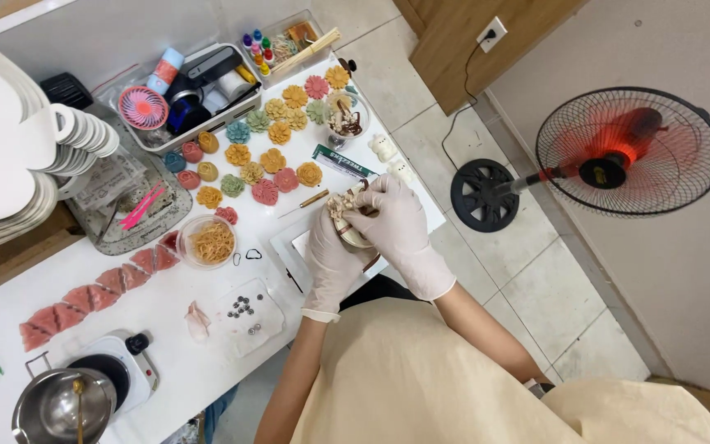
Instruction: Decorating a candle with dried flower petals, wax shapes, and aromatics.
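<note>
White table point(166, 316), 2 gloved hands point(396, 226), 1 small cup point(353, 234)

Cup point(353, 234) mostly behind gloved hands point(367, 234)

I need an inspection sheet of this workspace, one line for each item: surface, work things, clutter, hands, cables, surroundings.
Surface: white table, crowded at the far side.
Work things: small cream-coloured decorated piece held over a white tile.
Clutter: rows of coloured flower shapes; pink wedge pieces; bowl of orange shreds; tray of tools; metal pot on a small hotplate.
Hands: left hand and right hand, both in white gloves, closed on the piece.
Cables: black cord from a wall socket down to the floor.
Surroundings: standing fan on a tiled floor.
</note>
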